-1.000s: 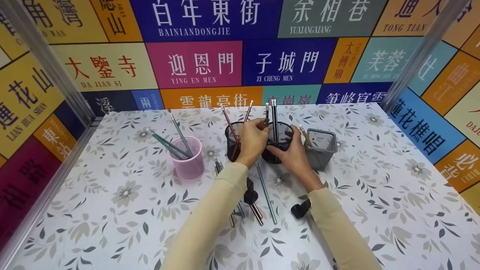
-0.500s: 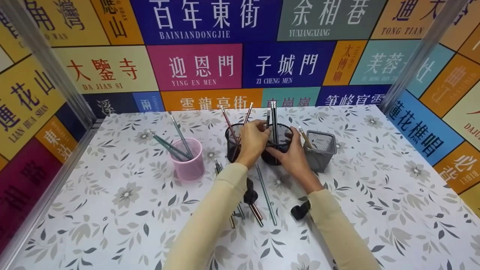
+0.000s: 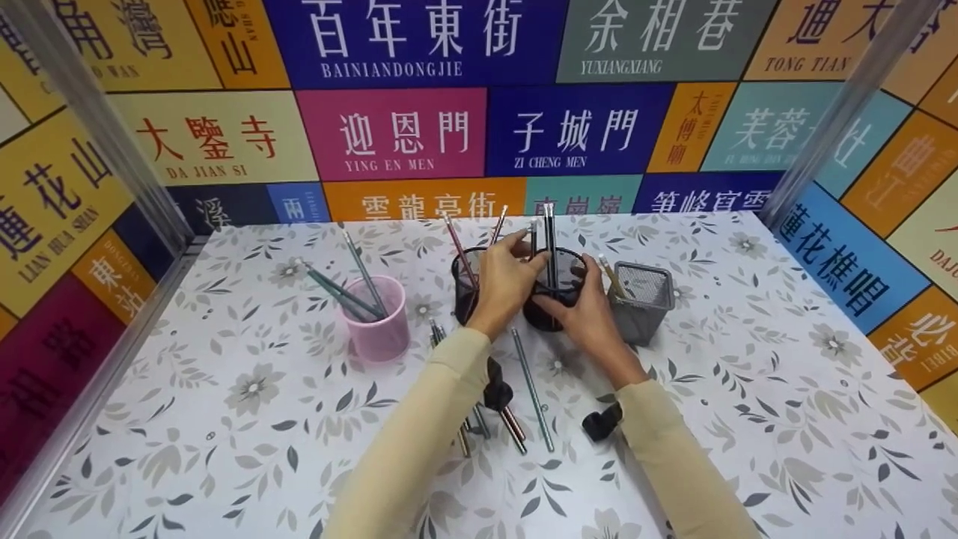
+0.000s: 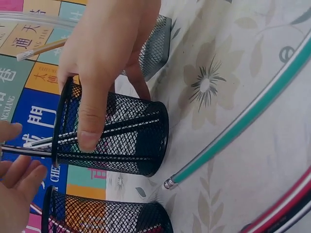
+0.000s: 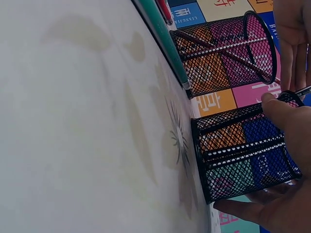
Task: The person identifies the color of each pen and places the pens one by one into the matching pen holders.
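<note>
From where I stand across the bench [image 3: 224, 449], a person's left hand [image 3: 503, 284] pinches a dark pencil [image 3: 533, 238] while the right hand [image 3: 587, 314] grips the black mesh cup [image 4: 127, 141] beneath it. Slotting the pencil in appears to be the step underway; next likely calls for letting go. The near-upright pencil stands between both hands, at the cup's rim; loose pencils [image 3: 534, 393] lie nearer the person.
</note>
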Motion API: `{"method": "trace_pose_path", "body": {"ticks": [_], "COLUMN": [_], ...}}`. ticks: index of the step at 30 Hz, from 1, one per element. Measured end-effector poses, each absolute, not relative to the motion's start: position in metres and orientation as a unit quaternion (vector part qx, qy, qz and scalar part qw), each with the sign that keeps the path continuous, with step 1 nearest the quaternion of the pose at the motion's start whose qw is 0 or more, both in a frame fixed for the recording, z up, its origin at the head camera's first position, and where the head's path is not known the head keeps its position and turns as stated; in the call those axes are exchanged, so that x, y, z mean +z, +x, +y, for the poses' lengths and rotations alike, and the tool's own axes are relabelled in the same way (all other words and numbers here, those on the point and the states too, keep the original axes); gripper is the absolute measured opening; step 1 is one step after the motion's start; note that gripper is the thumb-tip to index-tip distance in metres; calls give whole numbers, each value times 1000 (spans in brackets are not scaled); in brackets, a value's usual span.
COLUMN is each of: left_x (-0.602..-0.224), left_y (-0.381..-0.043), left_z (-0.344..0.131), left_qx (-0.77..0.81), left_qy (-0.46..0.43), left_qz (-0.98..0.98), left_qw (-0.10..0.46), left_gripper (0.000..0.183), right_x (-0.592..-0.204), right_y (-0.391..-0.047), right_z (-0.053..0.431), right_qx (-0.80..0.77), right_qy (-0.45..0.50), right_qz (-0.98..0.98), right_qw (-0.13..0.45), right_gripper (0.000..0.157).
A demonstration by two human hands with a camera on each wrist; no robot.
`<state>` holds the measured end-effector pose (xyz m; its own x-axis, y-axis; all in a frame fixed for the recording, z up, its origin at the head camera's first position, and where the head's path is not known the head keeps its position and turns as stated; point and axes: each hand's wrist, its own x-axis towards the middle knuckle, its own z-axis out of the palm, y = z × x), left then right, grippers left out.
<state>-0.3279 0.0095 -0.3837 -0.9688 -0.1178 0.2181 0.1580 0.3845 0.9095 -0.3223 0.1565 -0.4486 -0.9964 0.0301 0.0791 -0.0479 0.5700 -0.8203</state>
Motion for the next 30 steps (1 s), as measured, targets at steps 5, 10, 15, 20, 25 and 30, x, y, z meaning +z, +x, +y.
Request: {"method": "trace_pose_path", "body": {"ticks": [5, 10, 15, 20, 25, 30], "left_x": [-377, -377, -382, -390, -399, -404], "left_y": [-323, -318, -315, -312, -305, -297], "left_z": [3, -12, -31, -46, -55, -61], "left_qx": [-567, -568, -564, -548, -531, -524], "left_qy": [-24, -54, -99, -131, -133, -94], "left_qz": [-814, -807, -796, -796, -801, -804], "left_qw": [126, 153, 195, 221, 245, 265], "left_gripper": [56, 54, 52, 45, 36, 29], "right_x": [-446, -442, -431, -416, -401, -387], "right_y": [-322, -321, -318, -313, -306, -298], "right_z": [157, 159, 161, 162, 161, 159], "right_qx": [465, 444, 410, 388, 362, 333], "right_qy": [5, 10, 13, 15, 6, -8], "right_qz": [-885, -896, -912, -920, -929, -940], "right_qw": [33, 18, -16, -52, -73, -78], "right_gripper": [113, 117, 118, 115, 112, 110]}}
